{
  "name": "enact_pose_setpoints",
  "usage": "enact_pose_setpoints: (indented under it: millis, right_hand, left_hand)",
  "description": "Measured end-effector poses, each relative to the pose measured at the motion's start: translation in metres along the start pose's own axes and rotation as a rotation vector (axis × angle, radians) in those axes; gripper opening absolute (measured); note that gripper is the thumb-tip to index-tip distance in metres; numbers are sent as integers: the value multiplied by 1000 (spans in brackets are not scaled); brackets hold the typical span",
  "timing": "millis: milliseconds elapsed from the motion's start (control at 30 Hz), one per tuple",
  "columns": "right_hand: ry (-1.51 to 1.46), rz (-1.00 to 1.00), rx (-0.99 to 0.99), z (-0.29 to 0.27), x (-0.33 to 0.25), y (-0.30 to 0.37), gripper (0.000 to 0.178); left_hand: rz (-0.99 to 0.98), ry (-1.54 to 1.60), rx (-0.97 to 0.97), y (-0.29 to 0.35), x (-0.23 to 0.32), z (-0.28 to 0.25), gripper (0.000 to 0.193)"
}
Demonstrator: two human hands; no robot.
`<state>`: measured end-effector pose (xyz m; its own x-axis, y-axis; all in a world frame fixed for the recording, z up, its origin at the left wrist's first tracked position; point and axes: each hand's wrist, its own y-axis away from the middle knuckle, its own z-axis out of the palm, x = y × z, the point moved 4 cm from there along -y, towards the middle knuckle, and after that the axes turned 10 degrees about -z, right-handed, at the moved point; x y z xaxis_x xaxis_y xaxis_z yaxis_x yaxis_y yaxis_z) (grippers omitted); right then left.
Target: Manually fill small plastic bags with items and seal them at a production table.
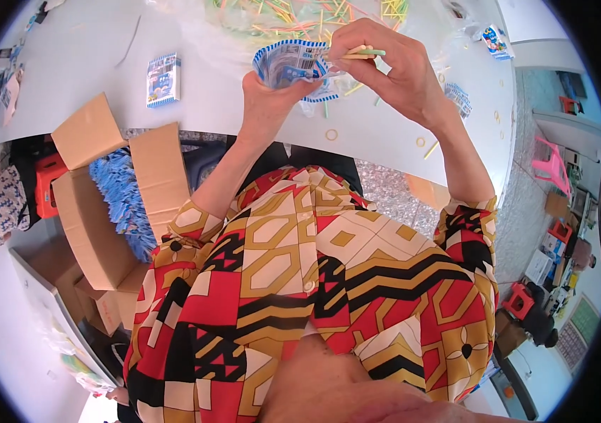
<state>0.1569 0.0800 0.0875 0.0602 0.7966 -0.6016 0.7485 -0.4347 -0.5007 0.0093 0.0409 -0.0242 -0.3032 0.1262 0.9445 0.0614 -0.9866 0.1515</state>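
My left hand (pixel 269 99) grips a small blue-and-white plastic packet (pixel 288 63) whose top edge gapes open. Right beside the packet's mouth, my right hand (pixel 396 67) pinches a few thin sticks (pixel 362 52), pale yellow and green, with their tips at the packet's edge. Whether the tips are inside it I cannot tell. Beyond both hands a loose heap of coloured sticks (pixel 293 21) in yellow, green and pink lies on clear plastic. Another blue-and-white packet (pixel 164 80) rests flat to the left on the table.
Below the table's left edge stands an open cardboard box (pixel 96 229) full of blue packets (pixel 123 197). Rubber bands (pixel 331 135) lie on the white table (pixel 209 106). A person (pixel 1 201) is at the far left; a pink stool (pixel 553 166) stands at right.
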Motion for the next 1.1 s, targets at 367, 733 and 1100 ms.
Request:
enact_pose_setpoints:
  millis: [367, 733, 1100]
  right_hand:
    - [-21, 264, -104, -15, -6, -17, 20]
    - [-539, 283, 190, -11, 42, 15, 17]
    - [-531, 321, 287, -2, 69, 65, 14]
  left_hand:
    - [13, -2, -66, 2, 5, 6, 26]
    - [47, 70, -159, -5, 13, 10, 33]
    - [-92, 48, -232, -5, 6, 25, 38]
